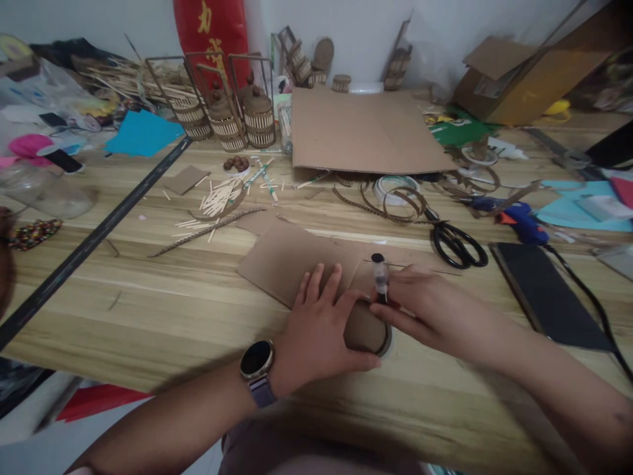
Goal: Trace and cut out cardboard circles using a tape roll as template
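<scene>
My left hand (316, 330), wearing a watch, lies spread over a brown cardboard sheet (277, 254). Its thumb and index finger bracket a round-ended cardboard piece (368, 328) with a darker rim, which overlaps the sheet's lower right edge. In my right hand (420, 300), a pen (380, 274) with a clear barrel and black end is gripped nearly upright at the piece's upper edge. The fingers hide the pen's lower end. Black-handled scissors (459, 244) lie beyond my right hand.
Farther back are loose sticks (222, 198), curled cardboard strips (395, 201), a large cardboard sheet (366, 128) and small stick-sided baskets (260, 122). To the right lie a blue glue gun (524, 221) and a dark flat pad (544, 297). A black strip (99, 237) crosses the left side.
</scene>
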`<state>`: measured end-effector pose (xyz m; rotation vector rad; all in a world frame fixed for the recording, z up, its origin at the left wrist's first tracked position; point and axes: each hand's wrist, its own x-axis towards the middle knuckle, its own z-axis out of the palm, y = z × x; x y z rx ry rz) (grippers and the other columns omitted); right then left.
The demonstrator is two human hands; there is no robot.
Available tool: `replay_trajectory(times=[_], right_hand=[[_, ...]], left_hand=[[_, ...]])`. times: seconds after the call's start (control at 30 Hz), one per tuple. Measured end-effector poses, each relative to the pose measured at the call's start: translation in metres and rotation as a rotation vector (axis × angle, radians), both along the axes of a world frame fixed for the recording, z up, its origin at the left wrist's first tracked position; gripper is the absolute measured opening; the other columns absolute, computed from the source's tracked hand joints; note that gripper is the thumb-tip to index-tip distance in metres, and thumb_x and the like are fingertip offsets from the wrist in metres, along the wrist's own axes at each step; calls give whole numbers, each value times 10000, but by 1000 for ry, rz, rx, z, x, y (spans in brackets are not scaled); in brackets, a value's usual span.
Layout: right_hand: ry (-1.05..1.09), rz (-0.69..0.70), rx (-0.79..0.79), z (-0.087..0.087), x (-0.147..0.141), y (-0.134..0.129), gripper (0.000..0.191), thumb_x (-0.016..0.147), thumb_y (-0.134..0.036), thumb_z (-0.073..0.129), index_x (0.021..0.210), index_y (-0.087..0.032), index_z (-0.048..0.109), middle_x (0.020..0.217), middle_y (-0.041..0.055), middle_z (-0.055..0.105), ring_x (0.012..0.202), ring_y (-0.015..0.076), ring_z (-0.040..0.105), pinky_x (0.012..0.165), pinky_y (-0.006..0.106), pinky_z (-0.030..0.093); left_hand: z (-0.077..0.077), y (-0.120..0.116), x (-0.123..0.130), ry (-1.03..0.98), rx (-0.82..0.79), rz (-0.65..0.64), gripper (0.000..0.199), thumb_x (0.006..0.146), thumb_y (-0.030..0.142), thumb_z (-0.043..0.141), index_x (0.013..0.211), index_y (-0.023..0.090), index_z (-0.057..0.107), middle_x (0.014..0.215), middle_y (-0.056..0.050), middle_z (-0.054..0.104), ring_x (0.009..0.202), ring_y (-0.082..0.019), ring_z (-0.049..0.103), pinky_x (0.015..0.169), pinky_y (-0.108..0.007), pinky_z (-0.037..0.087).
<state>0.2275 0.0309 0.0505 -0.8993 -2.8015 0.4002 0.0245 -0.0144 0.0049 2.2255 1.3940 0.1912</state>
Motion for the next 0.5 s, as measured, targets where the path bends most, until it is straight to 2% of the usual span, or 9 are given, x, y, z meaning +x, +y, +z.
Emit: replay_trajectory(times=[0.1,0.3,0.5], right_hand=[[19,-7,102,-2,0,2,392,1080,-272,399,825,-183,682,782,91,735,674,236,653,684,363,463],[18,-2,102,-4,1,-2,358,1079,-260,419,876,-175,701,819,93,751,749,239,692,717,350,482],[-45,32,150,1,-4,-8,399,1057,-215,391,750,-198,645,648,44,658,631,230,629,669,367,429]], left_hand=[[0,0,0,5,4,-1,951,664,684,844,1437,217,545,1701,-217,247,1568,-502,116,1234,-719,147],[-1,0,-1,-3,11,3,948,660,691,842,1430,224,548,1698,-213,254,1571,-493,117,1241,-709,139],[-2,0,-1,-22,9,9,939,668,683,840,1440,240,536,1714,-205,214,1569,-500,112,1242,-706,149]])
